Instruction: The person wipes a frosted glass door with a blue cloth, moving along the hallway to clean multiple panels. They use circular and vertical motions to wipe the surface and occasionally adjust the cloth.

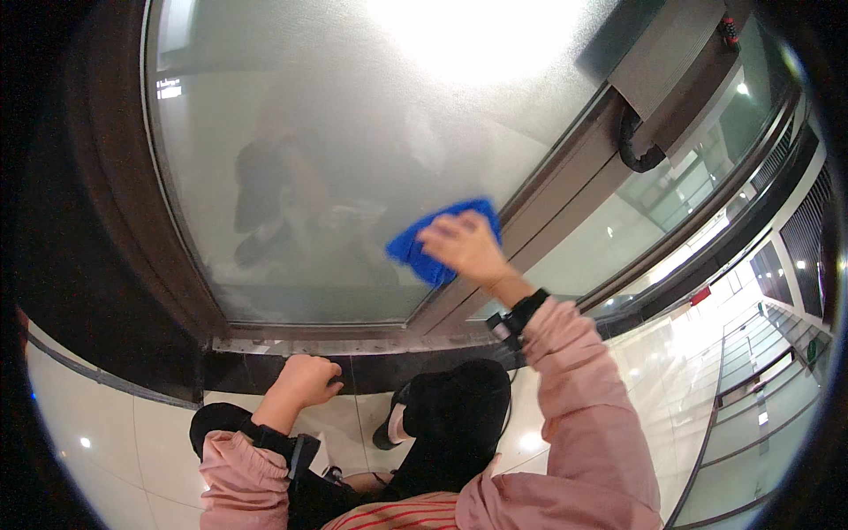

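My right hand (464, 248) presses a blue cloth (424, 262) against the lower right part of a glass door panel (318, 265). The fingers are slightly blurred, and the cloth's edges fan out around them, reaching the brown door frame (493, 255). Low at the left, my left hand (309, 381) is loosely curled above my knee, in front of the dark sill strip (265, 372). Nothing can be seen in it. Hazy reflections and a bright glare cover much of the glass.
A door handle (637, 142) with a dark wrapping is on the frame at the upper right. Beige floor tiles (165, 450) lie beneath my legs. To the right runs a bright corridor with a glass railing (748, 424). A dark wall panel (106, 285) borders the door at left.
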Demonstrator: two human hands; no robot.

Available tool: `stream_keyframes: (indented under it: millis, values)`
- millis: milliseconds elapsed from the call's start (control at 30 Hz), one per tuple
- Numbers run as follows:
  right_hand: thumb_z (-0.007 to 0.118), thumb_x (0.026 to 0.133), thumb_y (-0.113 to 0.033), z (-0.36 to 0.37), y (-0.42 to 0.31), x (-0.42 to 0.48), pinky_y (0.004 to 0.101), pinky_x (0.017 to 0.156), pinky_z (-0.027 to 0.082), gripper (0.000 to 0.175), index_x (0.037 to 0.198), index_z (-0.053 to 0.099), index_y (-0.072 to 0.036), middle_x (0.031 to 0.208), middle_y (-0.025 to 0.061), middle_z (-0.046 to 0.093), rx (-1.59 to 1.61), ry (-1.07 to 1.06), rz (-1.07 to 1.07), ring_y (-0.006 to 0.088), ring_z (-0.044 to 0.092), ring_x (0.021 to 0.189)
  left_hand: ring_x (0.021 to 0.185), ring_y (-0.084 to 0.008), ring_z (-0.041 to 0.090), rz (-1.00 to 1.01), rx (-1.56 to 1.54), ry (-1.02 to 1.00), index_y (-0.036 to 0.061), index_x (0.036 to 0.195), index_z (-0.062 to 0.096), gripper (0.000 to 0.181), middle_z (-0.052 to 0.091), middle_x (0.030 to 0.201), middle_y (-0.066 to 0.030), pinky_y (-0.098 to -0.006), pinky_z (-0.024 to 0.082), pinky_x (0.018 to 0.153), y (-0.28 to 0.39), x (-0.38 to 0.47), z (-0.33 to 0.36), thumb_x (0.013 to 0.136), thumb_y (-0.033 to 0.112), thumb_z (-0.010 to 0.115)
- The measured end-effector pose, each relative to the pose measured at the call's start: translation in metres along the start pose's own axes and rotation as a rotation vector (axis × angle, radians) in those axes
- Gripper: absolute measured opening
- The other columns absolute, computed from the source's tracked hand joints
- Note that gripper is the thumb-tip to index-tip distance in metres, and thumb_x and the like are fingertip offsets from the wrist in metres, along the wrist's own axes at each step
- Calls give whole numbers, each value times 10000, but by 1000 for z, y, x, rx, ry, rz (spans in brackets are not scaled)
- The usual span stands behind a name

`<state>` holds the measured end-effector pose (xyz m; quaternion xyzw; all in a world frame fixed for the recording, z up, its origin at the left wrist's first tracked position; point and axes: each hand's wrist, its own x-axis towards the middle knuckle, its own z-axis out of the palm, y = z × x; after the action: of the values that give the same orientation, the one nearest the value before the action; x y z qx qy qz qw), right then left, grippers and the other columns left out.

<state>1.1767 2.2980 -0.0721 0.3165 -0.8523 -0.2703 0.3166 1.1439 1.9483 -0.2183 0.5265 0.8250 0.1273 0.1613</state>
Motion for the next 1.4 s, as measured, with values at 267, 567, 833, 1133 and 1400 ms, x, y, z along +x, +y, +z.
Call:
stream_keyframes:
  millis: [267, 567, 833, 1133, 1400]
  values:
    - [569, 666, 45, -63, 105, 45, 442, 914, 377, 622, 1216, 642, -238, 1359, 18, 516, -393, 350, 583, 311, 473, 1193, 787, -324, 662, 129, -42, 94, 79, 891, 687, 220, 663, 801, -101, -438, 530, 675, 9, -7, -8, 803, 281, 688]
    - [566, 751, 35, 100, -162, 16, 530, 1106, 230, 524, 1267, 497, 95, 1449, 291, 276, 242, 257, 1404, 483, 297, 1311, 778, -336, 657, 98, 6, 4, 96, 996, 686, 277, 666, 845, -111, -446, 523, 665, 8, -6, -12, 834, 320, 677]
    - [722, 876, -164, 57, -114, 124, 397, 942, 395, 306, 1006, 567, 65, 1039, 160, 603, 840, 1114, 1529, 220, 541, 1004, 779, -325, 667, 71, -59, 71, 94, 956, 687, 251, 667, 838, -101, -426, 536, 671, 5, -7, -11, 819, 304, 688]
    - [592, 977, -216, 90, -132, 99, 409, 943, 406, 395, 1185, 478, 100, 1184, 196, 572, 730, 1137, 1745, 244, 549, 1025, 807, -342, 650, -29, -61, -38, 100, 1092, 656, 328, 655, 892, -121, -434, 525, 701, 9, -17, -25, 839, 308, 676]
    - [503, 981, -291, 193, -221, -12, 449, 857, 430, 465, 1081, 527, 162, 1082, 275, 624, 662, 432, 2424, 368, 591, 935, 780, -327, 645, -38, -71, -71, 74, 1059, 624, 335, 630, 855, -112, -421, 506, 701, 9, -24, -27, 818, 291, 706]
